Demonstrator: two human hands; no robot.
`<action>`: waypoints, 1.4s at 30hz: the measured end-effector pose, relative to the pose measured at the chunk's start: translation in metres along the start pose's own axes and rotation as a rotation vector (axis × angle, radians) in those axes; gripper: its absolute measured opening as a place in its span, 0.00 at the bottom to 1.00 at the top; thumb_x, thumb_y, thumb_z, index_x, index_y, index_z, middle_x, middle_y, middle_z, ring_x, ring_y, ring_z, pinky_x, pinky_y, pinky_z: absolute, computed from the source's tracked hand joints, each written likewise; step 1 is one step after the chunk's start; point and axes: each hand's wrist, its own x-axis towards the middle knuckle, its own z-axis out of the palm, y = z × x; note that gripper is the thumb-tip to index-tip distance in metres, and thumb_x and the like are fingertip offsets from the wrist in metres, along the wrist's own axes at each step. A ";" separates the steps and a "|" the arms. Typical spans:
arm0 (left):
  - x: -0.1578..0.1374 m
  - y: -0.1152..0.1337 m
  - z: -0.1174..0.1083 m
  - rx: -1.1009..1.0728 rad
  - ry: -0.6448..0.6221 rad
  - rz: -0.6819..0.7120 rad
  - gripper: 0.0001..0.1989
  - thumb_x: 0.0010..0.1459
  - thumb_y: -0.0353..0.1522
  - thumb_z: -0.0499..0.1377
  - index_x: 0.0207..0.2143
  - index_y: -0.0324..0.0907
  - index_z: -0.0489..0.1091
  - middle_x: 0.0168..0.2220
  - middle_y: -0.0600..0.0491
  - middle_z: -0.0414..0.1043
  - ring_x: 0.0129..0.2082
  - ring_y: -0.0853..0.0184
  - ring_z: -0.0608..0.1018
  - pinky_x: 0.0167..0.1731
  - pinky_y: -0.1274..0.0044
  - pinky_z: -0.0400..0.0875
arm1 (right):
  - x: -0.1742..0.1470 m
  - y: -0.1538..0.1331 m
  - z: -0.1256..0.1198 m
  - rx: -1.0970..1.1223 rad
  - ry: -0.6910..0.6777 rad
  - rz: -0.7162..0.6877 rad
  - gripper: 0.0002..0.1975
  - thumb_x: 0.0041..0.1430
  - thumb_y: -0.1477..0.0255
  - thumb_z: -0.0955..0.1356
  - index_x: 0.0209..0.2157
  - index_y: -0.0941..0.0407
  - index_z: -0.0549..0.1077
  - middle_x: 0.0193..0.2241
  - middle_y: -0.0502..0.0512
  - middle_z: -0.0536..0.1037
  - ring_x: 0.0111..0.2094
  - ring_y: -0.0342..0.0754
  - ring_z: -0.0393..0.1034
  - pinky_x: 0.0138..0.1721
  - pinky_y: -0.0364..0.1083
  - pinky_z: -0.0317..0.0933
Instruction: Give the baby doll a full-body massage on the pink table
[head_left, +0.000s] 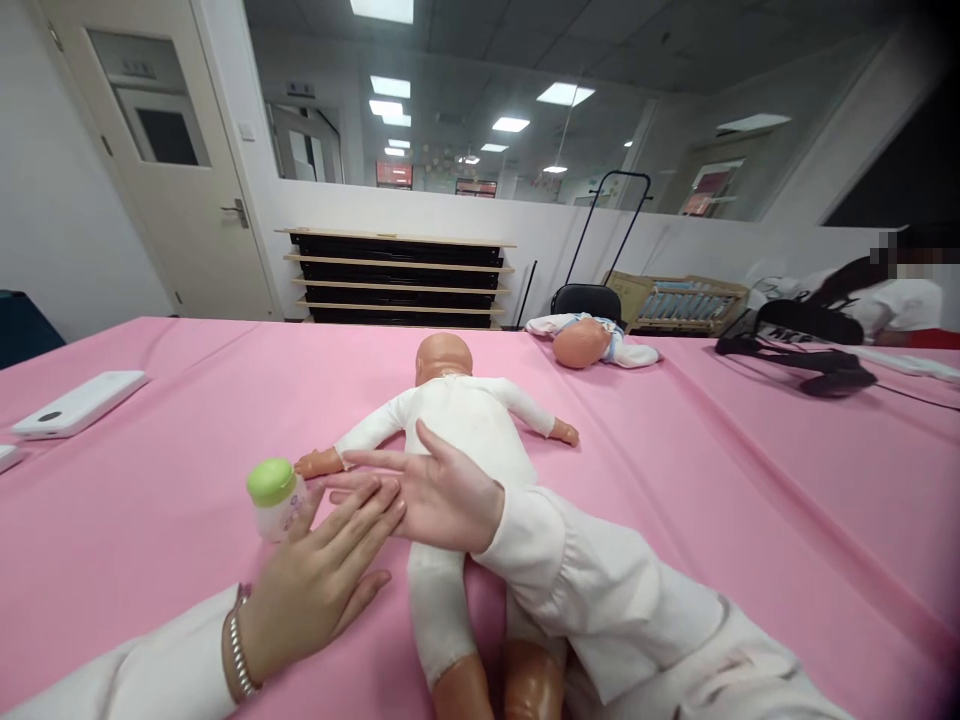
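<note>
Room, head view: I look past a door [161, 180] at the left, a wide window [465, 110] and a low rack [401, 272] by the far wall.
Pink table [202, 400]: it fills the lower part of my view, its cover creased toward the right.
Doll [480, 420]: it lies on the table straight ahead, long axis running away from me, head far, legs near, arms spread; I see no face, so it seems to be front down.
Right hand [435, 495]: over the doll's lower back, palm turned toward me, thumb up, fingers stretched to the left, gripping nothing.
Left hand [319, 580]: palm down, its fingers laid across the right hand's fingers and palm; it is loosely extended, with no object in its grip that I can see.
Bottle [276, 510]: upright with a green lid, just left of the meeting fingers and nearer the left hand, whose outer finger overlaps it; I cannot tell whether they touch.
In the way: the right sleeve [600, 580] hides part of the doll's hips and legs; one doll hand [321, 463] reaches beside the lid.
Farther off: a clothed second doll [581, 343] and a black strap [795, 350] lie toward the right, a white box [82, 405] at the left.
</note>
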 end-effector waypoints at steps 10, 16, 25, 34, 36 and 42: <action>0.043 0.009 0.023 -0.362 -0.195 0.349 0.18 0.57 0.26 0.48 0.51 0.38 0.62 0.50 0.49 0.69 0.52 0.65 0.67 0.54 0.69 0.57 | -0.017 -0.064 -0.061 -1.661 0.199 -0.443 0.13 0.55 0.75 0.64 0.42 0.62 0.73 0.42 0.60 0.75 0.47 0.49 0.67 0.53 0.51 0.57; 0.092 0.015 0.064 -0.655 -0.309 0.471 0.17 0.56 0.26 0.49 0.47 0.40 0.66 0.46 0.53 0.72 0.48 0.68 0.70 0.49 0.74 0.62 | -0.006 -0.056 -0.105 -1.917 0.155 -0.454 0.14 0.55 0.80 0.61 0.41 0.58 0.73 0.44 0.55 0.75 0.49 0.44 0.66 0.54 0.48 0.57; 0.115 -0.004 0.093 -0.625 -0.365 0.320 0.16 0.59 0.29 0.48 0.47 0.44 0.67 0.52 0.52 0.66 0.51 0.66 0.68 0.50 0.71 0.60 | -0.012 -0.079 -0.121 -2.139 0.336 -0.271 0.16 0.60 0.76 0.59 0.49 0.53 0.68 0.56 0.52 0.63 0.60 0.48 0.49 0.60 0.60 0.38; 0.110 -0.020 0.095 -0.439 -0.428 0.127 0.18 0.61 0.36 0.47 0.52 0.44 0.60 0.54 0.49 0.63 0.52 0.63 0.67 0.50 0.64 0.58 | -0.021 -0.095 -0.160 -2.106 0.471 -0.418 0.18 0.59 0.72 0.60 0.50 0.54 0.68 0.55 0.55 0.64 0.57 0.48 0.56 0.58 0.55 0.48; 0.112 -0.020 0.092 -0.442 -0.418 0.088 0.15 0.61 0.35 0.47 0.47 0.42 0.65 0.47 0.50 0.70 0.45 0.64 0.72 0.45 0.68 0.63 | -0.024 -0.097 -0.157 -2.063 0.481 -0.442 0.15 0.58 0.70 0.61 0.46 0.53 0.71 0.51 0.54 0.68 0.54 0.48 0.61 0.56 0.52 0.52; 0.110 -0.019 0.089 -0.433 -0.273 0.008 0.17 0.60 0.34 0.45 0.28 0.38 0.70 0.24 0.53 0.71 0.25 0.69 0.73 0.27 0.77 0.63 | -0.033 -0.105 -0.144 -1.993 0.450 -0.464 0.12 0.54 0.64 0.65 0.36 0.55 0.75 0.37 0.55 0.76 0.43 0.49 0.69 0.47 0.49 0.60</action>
